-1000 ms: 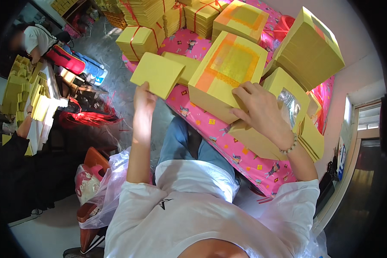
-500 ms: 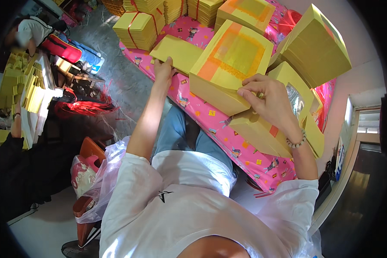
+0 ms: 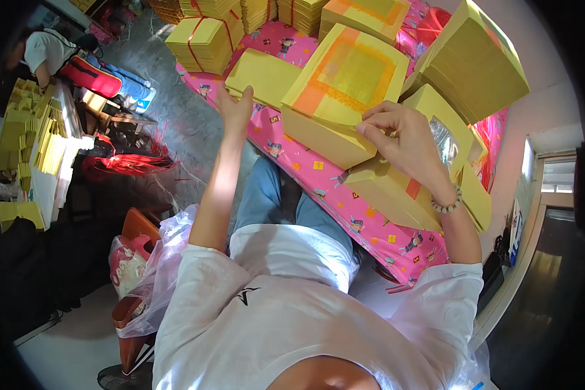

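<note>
A tall stack of yellow paper sheets [image 3: 328, 140] stands before me, its top sheet printed with an orange-edged gold square [image 3: 356, 73]. My right hand [image 3: 396, 133], with a beaded bracelet at the wrist, pinches the near right corner of the top paper sheet, which lifts slightly. Left of that stack lies a low pile of plain yellow paper [image 3: 264, 77]. My left hand [image 3: 236, 107] is at the near edge of this pile, thumb and fingers apart, and I see nothing held in it.
Bundles of yellow paper tied with red string [image 3: 201, 45] line the table's far side. More paper stacks [image 3: 468, 65] stand at the right by the wall. The table has a pink patterned cover [image 3: 318, 179]. At far left, another person [image 3: 52, 55] is at a paper-laden table.
My left hand has loosened from the low pile, its thumb and fingers spreading apart. My right hand keeps its pinch at the corner. The whole view has shifted slightly.
</note>
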A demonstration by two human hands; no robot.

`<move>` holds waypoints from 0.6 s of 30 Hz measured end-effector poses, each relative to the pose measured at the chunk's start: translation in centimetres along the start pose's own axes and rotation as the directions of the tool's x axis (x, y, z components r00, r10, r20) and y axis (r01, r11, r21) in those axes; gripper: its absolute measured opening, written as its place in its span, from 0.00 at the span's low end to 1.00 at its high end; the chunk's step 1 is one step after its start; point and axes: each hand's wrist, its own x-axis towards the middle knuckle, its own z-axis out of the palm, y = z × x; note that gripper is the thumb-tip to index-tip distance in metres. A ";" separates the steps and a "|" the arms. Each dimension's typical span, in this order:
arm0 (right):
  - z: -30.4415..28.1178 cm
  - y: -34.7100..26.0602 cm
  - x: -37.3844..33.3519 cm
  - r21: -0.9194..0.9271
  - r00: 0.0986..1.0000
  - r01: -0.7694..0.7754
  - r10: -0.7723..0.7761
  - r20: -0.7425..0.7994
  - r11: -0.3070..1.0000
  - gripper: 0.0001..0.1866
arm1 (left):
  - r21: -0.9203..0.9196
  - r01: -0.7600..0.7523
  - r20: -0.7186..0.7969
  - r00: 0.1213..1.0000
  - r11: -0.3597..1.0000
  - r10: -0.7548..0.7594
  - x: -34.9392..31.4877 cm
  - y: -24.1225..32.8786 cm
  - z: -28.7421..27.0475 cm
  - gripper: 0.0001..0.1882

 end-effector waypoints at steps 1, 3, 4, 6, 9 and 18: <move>0.0 0.1 -0.1 -0.011 1.000 -0.005 0.005 0.000 1.000 0.12 | 0.055 -0.120 -0.041 0.992 0.991 0.123 -1.1 1.3 0.2 0.20; -0.1 -0.1 -0.1 -0.033 1.000 -0.007 0.008 0.005 0.999 0.12 | -0.024 -0.203 0.057 0.977 0.979 0.204 -2.4 4.5 -0.1 0.21; -0.1 0.1 -0.1 -0.032 1.000 -0.002 0.002 0.000 0.999 0.12 | -0.155 -0.145 0.196 0.965 0.977 0.175 -2.6 5.8 -0.2 0.22; 0.0 0.4 0.0 -0.028 1.000 0.016 -0.016 -0.010 0.999 0.12 | -0.176 -0.231 0.373 0.884 0.957 0.282 -3.4 8.1 -0.8 0.22; 0.0 0.7 0.0 0.037 0.999 0.024 -0.022 -0.049 0.999 0.13 | 0.015 -0.708 0.497 0.617 0.706 0.609 -4.8 11.6 -0.8 0.24; -2.1 0.2 0.6 0.172 0.986 0.055 -0.027 -0.163 0.983 0.16 | 0.114 -0.912 0.744 0.341 0.395 0.574 -5.7 15.7 2.9 0.14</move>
